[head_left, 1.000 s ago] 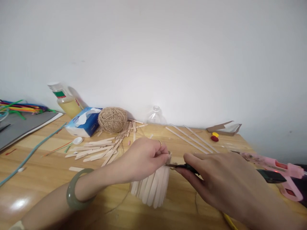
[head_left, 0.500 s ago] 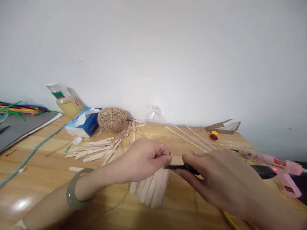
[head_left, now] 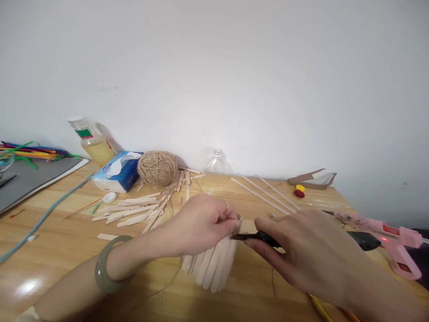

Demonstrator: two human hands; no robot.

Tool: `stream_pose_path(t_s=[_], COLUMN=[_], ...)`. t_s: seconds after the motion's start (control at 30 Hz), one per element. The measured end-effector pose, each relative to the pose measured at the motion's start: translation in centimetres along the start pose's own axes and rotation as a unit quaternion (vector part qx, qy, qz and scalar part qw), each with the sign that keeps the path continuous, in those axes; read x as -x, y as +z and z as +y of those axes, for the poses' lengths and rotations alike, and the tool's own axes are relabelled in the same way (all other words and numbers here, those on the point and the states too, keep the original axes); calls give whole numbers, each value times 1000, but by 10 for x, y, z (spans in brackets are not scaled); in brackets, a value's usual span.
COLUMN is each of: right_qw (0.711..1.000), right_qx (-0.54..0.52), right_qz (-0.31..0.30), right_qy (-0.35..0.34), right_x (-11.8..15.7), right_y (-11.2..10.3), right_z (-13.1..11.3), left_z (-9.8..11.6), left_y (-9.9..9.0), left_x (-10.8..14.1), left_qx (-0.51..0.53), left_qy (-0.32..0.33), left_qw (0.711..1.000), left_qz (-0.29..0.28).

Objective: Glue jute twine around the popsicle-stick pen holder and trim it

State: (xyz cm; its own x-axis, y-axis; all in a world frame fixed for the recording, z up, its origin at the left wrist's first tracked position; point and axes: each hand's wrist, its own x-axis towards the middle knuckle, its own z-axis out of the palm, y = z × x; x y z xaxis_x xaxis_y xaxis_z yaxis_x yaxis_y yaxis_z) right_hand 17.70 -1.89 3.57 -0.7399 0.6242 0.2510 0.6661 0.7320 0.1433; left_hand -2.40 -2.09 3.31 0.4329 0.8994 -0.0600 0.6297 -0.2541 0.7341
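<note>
So the piece in the works here is a bunch of pale wooden craft sticks (head_left: 212, 270) set side by side, sitting at the near middle of the wooden table (head_left: 256, 281), right below the hands. The sticks are plain, light and unpainted, with rounded ends pointing to the near side, and those ends don't line up, so the bottom edge looks kinda scalloped. They sit tight together on the right and look a bit more jumbled on the left. The far end is mostly covered by the left hand (head_left: 204, 223), which is pinching it between thumb and fingers, and a little brownish bit peeks out just right of the fingertips. The right hand (head_left: 308, 250) is wrapped around a black-handled tool (head_left: 259, 237), its dark narrow tip pointing left, right up by the left thumb; can't tell if it's a knife or scissors. A thin strand of twine (head_left: 171, 281) curves over the tabletop to the left of the piece, and the big twine ball (head_left: 157, 167) sits farther back on the left.
</note>
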Motion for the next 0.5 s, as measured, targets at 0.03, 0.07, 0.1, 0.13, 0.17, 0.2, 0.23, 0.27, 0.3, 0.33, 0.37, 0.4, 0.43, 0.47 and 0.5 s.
stream_pose_path(t_s=[0.03,0.07,0.1,0.13,0.17,0.2,0.23,0.27,0.3,0.33,0.37,0.4,0.43,0.47,0.5], right_qw=[1000,1000,1000,1000,1000,1000,1000,1000,1000,999,999,999,999,998,997], right_qx=[-3,-4,-4,-4,-4,-3,-3,-3,-4,-5,-7,-9,-14,-25,-42], right_qz=[-3,-6,-10,-11,-13,-16,-18,-21,-25,-29,-34,-36,-40,-48,-62], right_qy=[2,4,5,7,7,8,10,13,15,16,17,20,22,20,13], right_x=[0,1,1,1,1,1,1,1,1,2,2,3,3,4,4], right_y=[0,0,0,0,0,0,0,-1,-1,-1,-1,-1,-1,-2,-3], right_z=[0,0,0,-1,-1,-1,0,0,0,0,0,-2,-4,-7,-10], left_z=[1,2,3,3,4,4,5,5,5,5,5,5,5,4,4], left_y=[0,-1,-1,-2,-2,-2,-2,-2,-2,-2,-2,-2,-2,-2,-2], left_x=[0,0,0,0,1,1,1,1,2,2,1,1,1,0,-1], left_qx=[-2,-4,-4,-3,-2,-1,-1,-2,-4,-6,-7,-9,-12,-15,-19], left_qy=[-2,-4,-5,-7,-8,-8,-8,-7,-6,-6,-6,-6,-6,-8,-13], left_qw=[1000,1000,1000,1000,1000,1000,1000,1000,1000,1000,1000,1000,1000,1000,1000], left_qz=[-1,-2,-2,-1,-3,-4,-6,-7,-7,-7,-7,-8,-7,-2,6])
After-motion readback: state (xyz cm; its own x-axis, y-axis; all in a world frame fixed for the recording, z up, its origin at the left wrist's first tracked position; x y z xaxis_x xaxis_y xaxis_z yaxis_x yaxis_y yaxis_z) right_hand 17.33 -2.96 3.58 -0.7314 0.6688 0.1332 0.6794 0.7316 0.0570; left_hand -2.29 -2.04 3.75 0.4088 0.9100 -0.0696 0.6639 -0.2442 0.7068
